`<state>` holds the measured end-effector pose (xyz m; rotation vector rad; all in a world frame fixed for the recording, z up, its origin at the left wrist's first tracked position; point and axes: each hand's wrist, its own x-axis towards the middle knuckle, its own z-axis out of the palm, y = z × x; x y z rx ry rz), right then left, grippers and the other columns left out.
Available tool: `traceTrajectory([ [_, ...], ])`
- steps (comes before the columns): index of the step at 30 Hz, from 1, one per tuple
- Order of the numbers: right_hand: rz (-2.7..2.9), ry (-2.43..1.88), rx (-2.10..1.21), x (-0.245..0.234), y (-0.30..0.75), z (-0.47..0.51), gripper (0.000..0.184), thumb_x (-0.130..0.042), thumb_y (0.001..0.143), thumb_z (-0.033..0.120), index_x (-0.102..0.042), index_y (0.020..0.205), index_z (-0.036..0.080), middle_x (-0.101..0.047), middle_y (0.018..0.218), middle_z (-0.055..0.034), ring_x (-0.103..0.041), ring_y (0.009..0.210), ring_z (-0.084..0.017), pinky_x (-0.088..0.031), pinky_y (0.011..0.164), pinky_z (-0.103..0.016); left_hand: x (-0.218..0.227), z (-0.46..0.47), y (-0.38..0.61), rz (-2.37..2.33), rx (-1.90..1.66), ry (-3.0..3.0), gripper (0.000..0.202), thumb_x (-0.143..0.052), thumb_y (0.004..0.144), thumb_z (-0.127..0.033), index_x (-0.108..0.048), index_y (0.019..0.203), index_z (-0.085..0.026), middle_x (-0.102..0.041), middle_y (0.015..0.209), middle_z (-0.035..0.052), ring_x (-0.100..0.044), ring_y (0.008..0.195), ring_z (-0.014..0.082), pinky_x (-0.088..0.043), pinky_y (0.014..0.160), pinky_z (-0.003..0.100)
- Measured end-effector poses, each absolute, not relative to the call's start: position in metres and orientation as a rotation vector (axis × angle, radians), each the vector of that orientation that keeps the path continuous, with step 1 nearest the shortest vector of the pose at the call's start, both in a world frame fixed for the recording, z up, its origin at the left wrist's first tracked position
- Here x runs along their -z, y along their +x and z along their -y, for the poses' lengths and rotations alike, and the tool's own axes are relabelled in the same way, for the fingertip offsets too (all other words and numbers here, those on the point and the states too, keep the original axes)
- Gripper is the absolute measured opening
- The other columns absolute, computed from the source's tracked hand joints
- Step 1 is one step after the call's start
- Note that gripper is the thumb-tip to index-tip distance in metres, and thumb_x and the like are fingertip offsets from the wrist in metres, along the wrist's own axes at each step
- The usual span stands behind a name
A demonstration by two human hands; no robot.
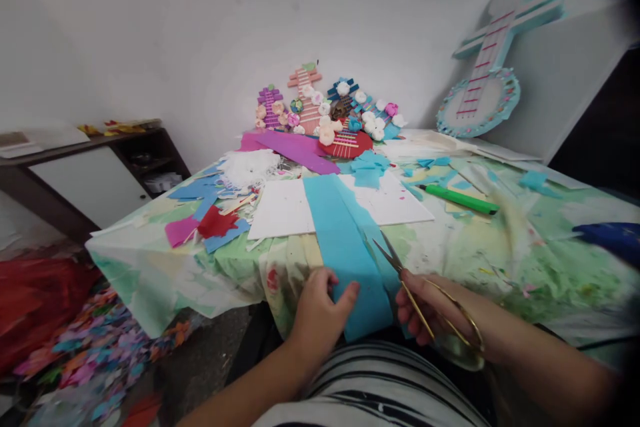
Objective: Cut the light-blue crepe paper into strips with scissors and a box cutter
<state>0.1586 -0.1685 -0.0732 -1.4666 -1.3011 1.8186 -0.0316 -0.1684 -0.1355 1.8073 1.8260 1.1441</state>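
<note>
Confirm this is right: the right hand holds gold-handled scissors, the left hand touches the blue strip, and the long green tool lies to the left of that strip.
Not right: the long green tool lies to the right of the blue strip, as the head view shows. The right hand does hold gold-handled scissors, and the left hand touches the strip.

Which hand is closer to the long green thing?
Right. The right hand, holding scissors, is on the near side of the green thing; the left hand, touching blue paper, is farther away, to the left.
</note>
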Motion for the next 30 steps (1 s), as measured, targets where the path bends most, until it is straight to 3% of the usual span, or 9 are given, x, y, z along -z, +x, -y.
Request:
traceTrajectory([
  [5,1.281,-1.556,-1.91,0.067,0.159,0.169,0.048,-0.04,0.075,0.06,-0.05,0.071,0.013,-0.051,0.061,-0.0009,-0.048,0.05,-0.007,-0.038,0.047,-0.019,0.165,0.168,-0.027,-1.564,-1.031,1.153,0.04,-0.055,0.069,-0.045,-0.052,0.091,-0.012,-0.06,0.095,0.0119,-0.056,0.087,0.0225,-0.043,0.073,0.03],
  [9,1.377,-1.748,-1.812,0.056,0.153,0.165,0.046,-0.036,0.078,0.057,-0.048,0.07,0.013,-0.049,0.058,-0.0002,-0.045,0.045,-0.006,-0.038,0.044,-0.019,0.169,0.165,-0.022,-1.406,-0.938,1.243,0.03,-0.049,0.073,-0.038,-0.058,0.081,-0.012,-0.063,0.08,0.0066,-0.057,0.074,0.0183,-0.044,0.065,0.027],
  [14,1.54,-1.92,-1.692,0.053,0.146,0.151,0.048,-0.036,0.076,0.06,-0.045,0.065,0.015,-0.047,0.055,-0.0002,-0.046,0.043,-0.008,-0.038,0.041,-0.021,0.179,0.162,-0.028,-1.446,-0.863,1.406,0.023,-0.05,0.069,-0.034,-0.055,0.06,-0.014,-0.056,0.061,0.001,-0.051,0.061,0.0145,-0.039,0.057,0.025],
  [18,1.728,-2.002,-1.593,0.054,0.141,0.15,0.048,-0.034,0.075,0.063,-0.043,0.063,0.017,-0.048,0.052,-0.0005,-0.047,0.042,-0.01,-0.038,0.042,-0.024,0.184,0.165,-0.033,-1.475,-0.816,1.528,0.025,-0.049,0.07,-0.036,-0.053,0.056,-0.015,-0.053,0.057,-0.0002,-0.047,0.057,0.0132,-0.034,0.053,0.024],
  [21,2.115,-2.071,-1.236,0.053,0.143,0.155,0.049,-0.033,0.075,0.062,-0.046,0.06,0.017,-0.052,0.053,-0.0041,-0.051,0.047,-0.013,-0.037,0.047,-0.025,0.166,0.177,-0.035,-1.512,-0.76,1.709,0.029,-0.05,0.071,-0.041,-0.055,0.056,-0.016,-0.052,0.052,0.0002,-0.046,0.051,0.0137,-0.031,0.049,0.025],
  [24,2.388,-2.016,-0.746,0.057,0.147,0.16,0.046,-0.038,0.075,0.058,-0.055,0.065,0.017,-0.061,0.066,-0.0084,-0.056,0.06,-0.018,-0.034,0.053,-0.027,0.133,0.19,-0.04,-1.744,-0.839,2.286,0.035,-0.043,0.076,-0.039,-0.053,0.051,-0.017,-0.05,0.05,0.0029,-0.046,0.05,0.0157,-0.031,0.049,0.027],
  [28,2.434,-1.981,-0.612,0.067,0.147,0.163,0.045,-0.037,0.076,0.055,-0.06,0.073,0.017,-0.065,0.073,-0.009,-0.058,0.066,-0.02,-0.033,0.054,-0.027,0.095,0.181,-0.05,-1.791,-1.194,2.692,0.033,-0.04,0.08,-0.035,-0.054,0.055,-0.017,-0.05,0.055,0.0045,-0.049,0.057,0.0177,-0.037,0.054,0.03],
  [30,2.417,-1.963,-0.587,0.07,0.144,0.164,0.045,-0.036,0.078,0.054,-0.06,0.073,0.016,-0.065,0.074,-0.0091,-0.058,0.065,-0.02,-0.033,0.054,-0.026,0.089,0.164,-0.053,-1.703,-1.193,2.806,0.027,-0.042,0.08,-0.033,-0.06,0.07,-0.015,-0.057,0.069,0.0071,-0.052,0.07,0.0198,-0.042,0.064,0.033],
])
